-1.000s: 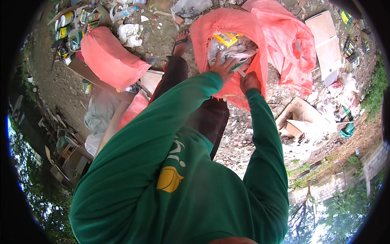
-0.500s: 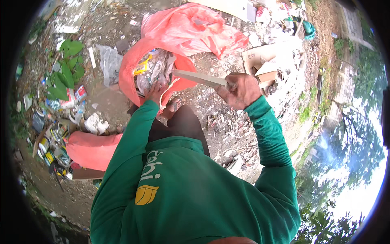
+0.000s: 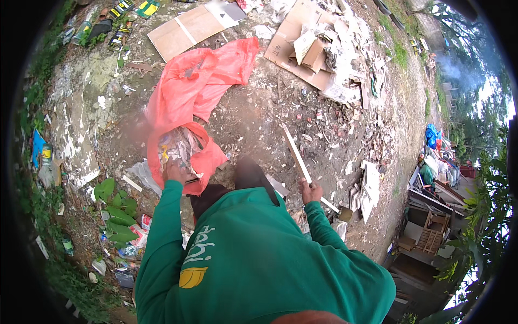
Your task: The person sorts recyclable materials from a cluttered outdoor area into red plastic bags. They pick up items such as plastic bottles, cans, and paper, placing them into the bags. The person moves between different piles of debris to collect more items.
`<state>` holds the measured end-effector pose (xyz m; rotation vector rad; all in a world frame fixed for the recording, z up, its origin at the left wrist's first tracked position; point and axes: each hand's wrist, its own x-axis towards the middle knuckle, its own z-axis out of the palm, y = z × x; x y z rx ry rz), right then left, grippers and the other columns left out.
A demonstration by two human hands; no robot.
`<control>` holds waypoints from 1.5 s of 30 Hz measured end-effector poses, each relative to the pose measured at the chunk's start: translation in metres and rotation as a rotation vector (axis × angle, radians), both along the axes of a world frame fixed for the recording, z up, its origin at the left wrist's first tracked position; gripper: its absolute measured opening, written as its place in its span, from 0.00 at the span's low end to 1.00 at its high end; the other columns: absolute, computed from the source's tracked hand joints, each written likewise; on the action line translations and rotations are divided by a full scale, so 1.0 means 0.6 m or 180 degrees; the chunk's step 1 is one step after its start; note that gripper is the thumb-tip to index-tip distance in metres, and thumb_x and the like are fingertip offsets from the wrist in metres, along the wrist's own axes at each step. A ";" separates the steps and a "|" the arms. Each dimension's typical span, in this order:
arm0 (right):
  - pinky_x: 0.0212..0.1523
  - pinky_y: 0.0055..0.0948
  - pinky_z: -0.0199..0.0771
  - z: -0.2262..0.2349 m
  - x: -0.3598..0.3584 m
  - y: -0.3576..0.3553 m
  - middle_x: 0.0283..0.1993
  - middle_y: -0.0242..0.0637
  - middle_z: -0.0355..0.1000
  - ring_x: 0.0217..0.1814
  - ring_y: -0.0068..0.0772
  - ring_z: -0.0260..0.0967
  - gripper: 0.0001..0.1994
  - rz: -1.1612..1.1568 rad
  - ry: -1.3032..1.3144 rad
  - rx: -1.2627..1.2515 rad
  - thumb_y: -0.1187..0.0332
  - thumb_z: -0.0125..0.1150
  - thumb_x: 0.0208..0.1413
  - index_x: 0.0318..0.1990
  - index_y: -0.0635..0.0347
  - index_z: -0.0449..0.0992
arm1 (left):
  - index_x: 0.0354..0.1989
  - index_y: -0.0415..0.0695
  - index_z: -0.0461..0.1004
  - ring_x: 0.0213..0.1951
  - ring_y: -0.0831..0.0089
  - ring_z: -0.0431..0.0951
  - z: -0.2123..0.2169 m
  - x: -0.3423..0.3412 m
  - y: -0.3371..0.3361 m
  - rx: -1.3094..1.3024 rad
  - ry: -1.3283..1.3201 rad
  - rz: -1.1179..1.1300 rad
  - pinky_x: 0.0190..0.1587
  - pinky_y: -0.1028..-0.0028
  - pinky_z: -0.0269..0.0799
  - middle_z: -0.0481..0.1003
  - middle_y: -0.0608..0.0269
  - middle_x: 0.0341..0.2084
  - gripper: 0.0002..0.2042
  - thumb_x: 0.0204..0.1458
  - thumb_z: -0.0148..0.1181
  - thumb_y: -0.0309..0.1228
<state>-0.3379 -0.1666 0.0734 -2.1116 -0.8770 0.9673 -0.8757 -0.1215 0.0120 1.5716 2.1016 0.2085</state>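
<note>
My left hand (image 3: pixel 174 171) reaches into the mouth of a red plastic sack (image 3: pixel 211 157), its fingers apart against the crumpled plastic waste (image 3: pixel 182 144) inside. That waste is mostly clear and whitish, with a bit of yellow. The fingertips are partly lost among it. Out to the right, my right hand (image 3: pixel 310 191) is closed around a long, flat, pale stick (image 3: pixel 295 152), which slants up and to the left, away from the sack. A pale length with a dull square end shows beyond the fist; whether it belongs to the stick I cannot tell.
Another red plastic sheet or sack (image 3: pixel 197 81) lies crumpled beyond the sack. Flattened cardboard (image 3: pixel 181 35) and a cardboard pile with scrap paper (image 3: pixel 310 51) lie farther off. Green leaves (image 3: pixel 120 218) and litter are at left. Stacked boards (image 3: pixel 431 232) stand at far right.
My right hand has drawn back and lowered, taking the stick's tip away from the sack. The view has shifted, showing more ground ahead. My left hand stays at the sack's mouth.
</note>
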 end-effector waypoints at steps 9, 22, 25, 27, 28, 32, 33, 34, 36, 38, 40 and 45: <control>0.15 0.37 0.76 0.029 0.219 0.099 0.22 0.48 0.73 0.16 0.39 0.71 0.15 -0.1440 -0.0443 -0.1565 0.65 0.48 0.56 0.29 0.72 0.72 | 0.50 0.39 0.73 0.56 0.44 0.65 0.029 -0.025 -0.085 0.0533 -0.0025 0.0205 0.60 0.55 0.63 0.64 0.44 0.57 0.20 0.45 0.60 0.27; 0.41 0.32 0.76 0.263 -0.090 0.542 0.52 0.48 0.74 0.47 0.40 0.74 0.30 0.1074 -0.0485 -0.0169 0.48 0.54 0.58 0.57 0.66 0.70 | 0.54 0.42 0.69 0.55 0.52 0.68 0.017 0.116 -0.078 -0.0303 -0.0683 0.0288 0.56 0.55 0.64 0.70 0.55 0.52 0.24 0.49 0.60 0.39; 0.33 0.31 0.77 0.160 -0.348 0.424 0.47 0.50 0.75 0.38 0.37 0.76 0.39 0.2292 -0.0632 -0.0995 0.37 0.54 0.52 0.55 0.71 0.71 | 0.48 0.47 0.74 0.53 0.56 0.69 -0.002 0.180 -0.044 -0.0456 -0.0988 -0.0314 0.53 0.55 0.66 0.72 0.61 0.47 0.17 0.47 0.60 0.33; 0.28 0.30 0.77 0.098 -0.469 0.361 0.44 0.51 0.76 0.32 0.35 0.77 0.46 0.3061 -0.1011 -0.1762 0.30 0.53 0.48 0.53 0.74 0.71 | 0.45 0.51 0.77 0.52 0.59 0.69 0.002 0.200 -0.048 -0.0285 -0.1019 -0.0689 0.52 0.56 0.67 0.72 0.64 0.45 0.15 0.46 0.59 0.30; 0.25 0.30 0.78 0.074 -0.513 0.340 0.42 0.52 0.77 0.29 0.34 0.78 0.49 0.3342 -0.1252 -0.2116 0.27 0.53 0.47 0.52 0.75 0.72 | 0.44 0.52 0.78 0.52 0.59 0.69 -0.002 0.203 -0.051 -0.0174 -0.0988 -0.0863 0.52 0.57 0.67 0.72 0.64 0.44 0.15 0.45 0.58 0.29; 0.44 0.41 0.76 -0.050 -0.569 0.295 0.38 0.55 0.78 0.40 0.44 0.78 0.47 0.3939 -0.2205 -0.2433 0.27 0.55 0.42 0.43 0.73 0.77 | 0.43 0.55 0.79 0.50 0.60 0.68 0.013 0.192 -0.076 -0.0005 -0.0973 -0.1007 0.53 0.59 0.66 0.72 0.66 0.43 0.15 0.45 0.57 0.28; 0.48 0.43 0.75 -0.070 -0.569 0.285 0.39 0.55 0.78 0.44 0.46 0.78 0.45 0.3991 -0.2300 -0.2265 0.28 0.57 0.42 0.42 0.72 0.78 | 0.44 0.55 0.78 0.51 0.60 0.68 0.013 0.189 -0.083 0.0011 -0.1013 -0.0991 0.53 0.58 0.65 0.71 0.65 0.44 0.16 0.45 0.58 0.29; 0.50 0.43 0.74 -0.078 -0.557 0.289 0.40 0.56 0.77 0.47 0.46 0.77 0.41 0.3969 -0.2163 -0.1978 0.32 0.59 0.43 0.42 0.70 0.79 | 0.45 0.54 0.77 0.51 0.59 0.68 0.012 0.187 -0.086 0.0027 -0.1058 -0.0962 0.54 0.57 0.65 0.71 0.63 0.44 0.16 0.45 0.58 0.29; 0.53 0.43 0.72 -0.097 -0.522 0.316 0.45 0.56 0.76 0.52 0.48 0.74 0.35 0.3772 -0.1893 -0.1741 0.39 0.61 0.44 0.45 0.67 0.78 | 0.48 0.52 0.75 0.52 0.58 0.67 0.025 0.184 -0.089 0.0127 -0.1207 -0.0670 0.55 0.55 0.63 0.70 0.60 0.46 0.18 0.45 0.59 0.29; 0.56 0.43 0.71 -0.115 -0.473 0.363 0.51 0.55 0.74 0.55 0.50 0.72 0.32 0.3419 -0.1663 -0.1810 0.45 0.62 0.45 0.50 0.64 0.77 | 0.50 0.50 0.73 0.54 0.57 0.66 0.072 0.173 -0.078 0.0323 -0.1419 -0.0147 0.56 0.53 0.61 0.67 0.57 0.50 0.20 0.44 0.59 0.29; 0.54 0.43 0.71 -0.084 -0.478 0.385 0.49 0.54 0.75 0.53 0.51 0.73 0.30 0.3713 -0.1940 -0.1500 0.49 0.62 0.46 0.51 0.64 0.76 | 0.52 0.49 0.70 0.56 0.56 0.64 0.087 0.163 -0.055 0.0603 -0.1107 0.0226 0.57 0.51 0.60 0.65 0.55 0.54 0.23 0.43 0.59 0.29; 0.49 0.36 0.75 0.085 -0.614 0.350 0.44 0.50 0.76 0.42 0.49 0.75 0.19 0.4719 -0.0218 0.2084 0.60 0.61 0.53 0.45 0.67 0.75 | 0.55 0.50 0.67 0.61 0.58 0.62 0.013 0.197 -0.029 -0.0250 -0.0528 -0.0062 0.60 0.44 0.55 0.62 0.60 0.59 0.26 0.43 0.59 0.29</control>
